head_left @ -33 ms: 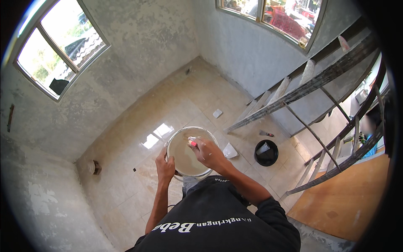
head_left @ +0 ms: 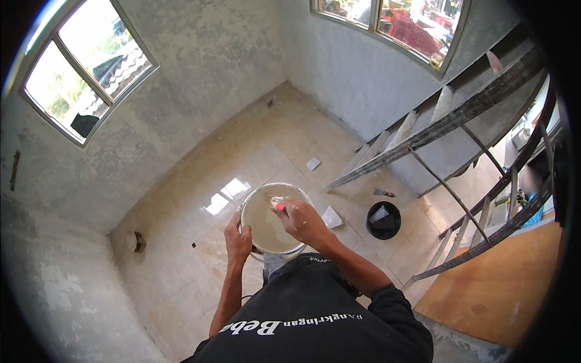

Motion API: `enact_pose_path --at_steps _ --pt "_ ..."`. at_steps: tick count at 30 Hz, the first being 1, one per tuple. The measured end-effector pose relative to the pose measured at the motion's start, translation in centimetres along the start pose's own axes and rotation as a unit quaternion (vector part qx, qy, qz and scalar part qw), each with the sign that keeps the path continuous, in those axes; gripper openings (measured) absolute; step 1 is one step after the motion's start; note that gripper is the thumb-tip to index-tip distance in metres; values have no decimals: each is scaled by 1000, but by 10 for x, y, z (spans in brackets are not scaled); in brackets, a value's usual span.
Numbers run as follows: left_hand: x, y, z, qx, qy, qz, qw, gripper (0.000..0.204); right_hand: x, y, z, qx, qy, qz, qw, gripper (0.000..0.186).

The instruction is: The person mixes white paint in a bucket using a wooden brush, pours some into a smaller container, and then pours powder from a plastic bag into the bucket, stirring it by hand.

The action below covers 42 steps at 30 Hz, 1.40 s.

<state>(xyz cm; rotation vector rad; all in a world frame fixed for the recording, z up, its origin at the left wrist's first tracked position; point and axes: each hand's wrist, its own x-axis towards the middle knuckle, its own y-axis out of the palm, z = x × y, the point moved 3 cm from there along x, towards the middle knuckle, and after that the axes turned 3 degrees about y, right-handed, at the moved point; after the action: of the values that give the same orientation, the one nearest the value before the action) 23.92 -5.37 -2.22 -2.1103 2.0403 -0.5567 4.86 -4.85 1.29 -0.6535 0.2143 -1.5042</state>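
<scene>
A round white bucket (head_left: 243, 212) with pale, cream-coloured liquid or paste (head_left: 266, 227) in it stands right before my body. My left hand (head_left: 238, 241) is closed on the bucket's left rim, its thumb on the near side. Over the opening, my right hand (head_left: 302, 222) is wrapped round a tool with a red handle end (head_left: 280, 206). White smears mark the fingers and the handle. The tool's working end is hidden, so its exact kind cannot be told.
A black bucket (head_left: 397, 222) with a pale container (head_left: 379, 213) inside stands right, near a putty knife (head_left: 384, 193). A white piece (head_left: 331, 218) and a smaller one (head_left: 313, 163) lie on the tiles. A ladder (head_left: 417, 140) leans right; a wooden board (head_left: 484, 284) is below it.
</scene>
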Motion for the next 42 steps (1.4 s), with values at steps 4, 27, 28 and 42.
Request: enact_pose_path --at_steps 4,27,28,42 --pt "2 1 3 -3 -24 17 1000 42 -3 -34 22 -34 3 -95 995 22" --pt "5 0 4 -1 -16 30 999 42 11 -23 8 106 87 16 990 40" --pt "4 2 2 -2 -16 31 999 42 11 -28 7 53 99 -2 994 40" --pt "6 3 -5 -10 2 7 1000 41 7 4 9 186 17 -26 982 31"
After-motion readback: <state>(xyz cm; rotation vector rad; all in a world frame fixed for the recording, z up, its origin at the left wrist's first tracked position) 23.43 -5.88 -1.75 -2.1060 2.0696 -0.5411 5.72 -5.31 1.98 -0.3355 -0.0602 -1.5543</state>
